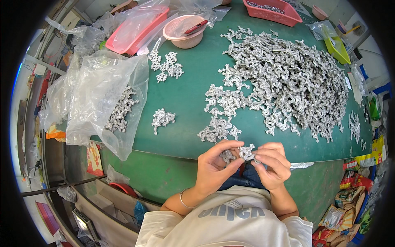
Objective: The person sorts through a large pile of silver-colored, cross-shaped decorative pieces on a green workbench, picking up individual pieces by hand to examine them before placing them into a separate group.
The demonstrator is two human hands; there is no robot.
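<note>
Above the table's front edge, my left hand (212,168) is closed around a small grey metal casting (227,155) lying in its palm. Between both hands is another silvery metal casting (246,152) with knobbed arms, touched by the left thumb and pinched by the fingers of my right hand (273,166). Just beyond the hands lies a loose cluster of like castings (218,129). It runs on into a large heap of castings (292,82) at the right. To the left is a small group of castings (163,118), with another group (168,66) farther back.
A clear plastic bag (103,90) with castings inside lies at the left of the green table (181,103). At the back are pink trays (294,15), a pale pink bowl (183,41) with a red-handled tool (196,27), and a yellow-green tray (337,49) farther right.
</note>
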